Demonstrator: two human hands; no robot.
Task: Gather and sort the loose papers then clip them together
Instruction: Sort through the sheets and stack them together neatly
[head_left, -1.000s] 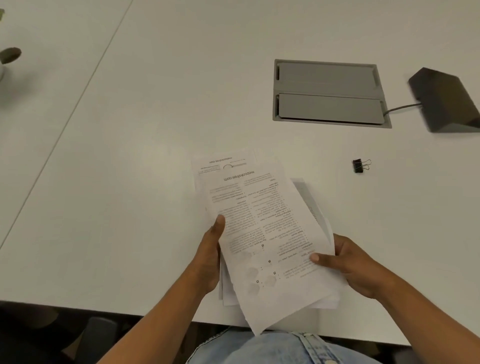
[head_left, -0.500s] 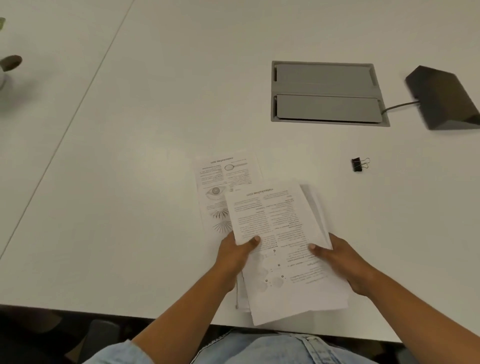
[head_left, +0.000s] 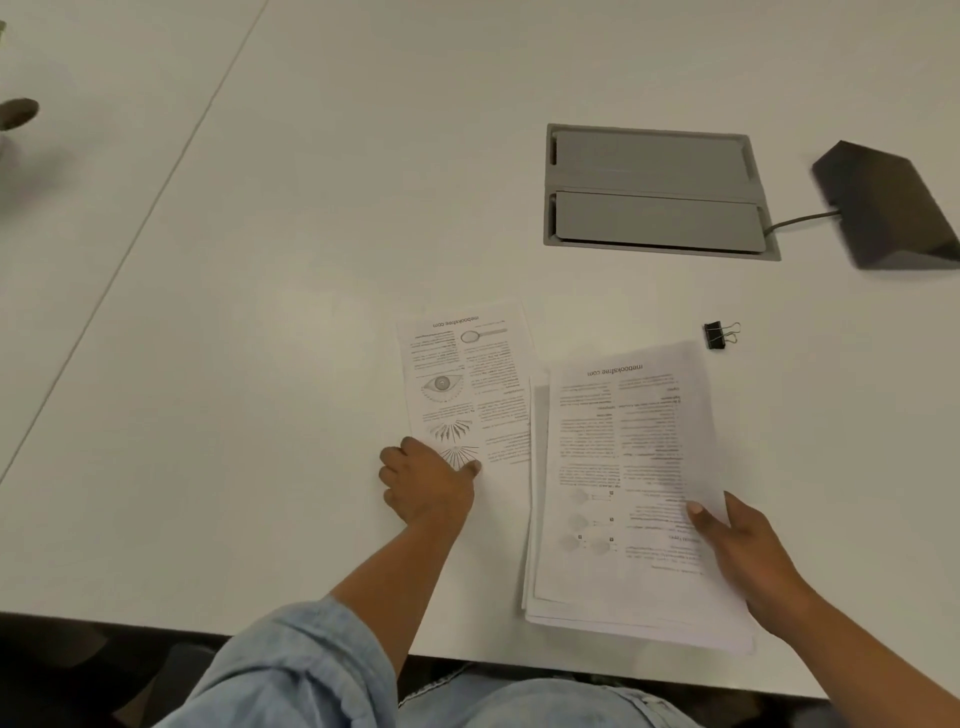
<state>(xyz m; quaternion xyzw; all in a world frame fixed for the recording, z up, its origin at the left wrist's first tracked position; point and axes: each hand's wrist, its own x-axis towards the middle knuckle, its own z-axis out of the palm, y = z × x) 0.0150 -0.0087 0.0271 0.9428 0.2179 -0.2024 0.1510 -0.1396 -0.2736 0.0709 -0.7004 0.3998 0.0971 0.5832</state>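
Since half a second ago the stack of papers (head_left: 623, 493) has slid off toward 3 o'clock, so the single sheet (head_left: 467, 384) it overlapped now lies fully uncovered on the white desk (head_left: 260, 312). The left hand (head_left: 426, 486) has let go of the stack and gone to that sheet.

Both top pages are headed "mebooksfree.com", upside down to the camera; the body text is too small to read. The single sheet carries drawings of an eye, a magnifier-like shape and fans of rays.

The left hand sits at the sheet's 7 o'clock corner with its thumb on the paper and its fingers curled at the edge. Whether they reach under the sheet cannot be told. The right hand (head_left: 743, 561) grips the stack at its 4 o'clock edge, thumb on top and fingers clamped beneath. The stack's near end overhangs the desk edge, and its left edge lies just beside the single sheet.

A black binder clip (head_left: 719, 335) lies near the stack at its 1 o'clock, not touching it. Farther off at 12 o'clock a grey hatch (head_left: 654, 192) is set into the desk. A cable (head_left: 800, 219) runs from it to a dark wedge-shaped box (head_left: 888, 208) at 2 o'clock. A blurred dark object (head_left: 18, 111) shows at the picture's 10 o'clock edge, and a denim sleeve (head_left: 291, 670) covers the left upper arm.
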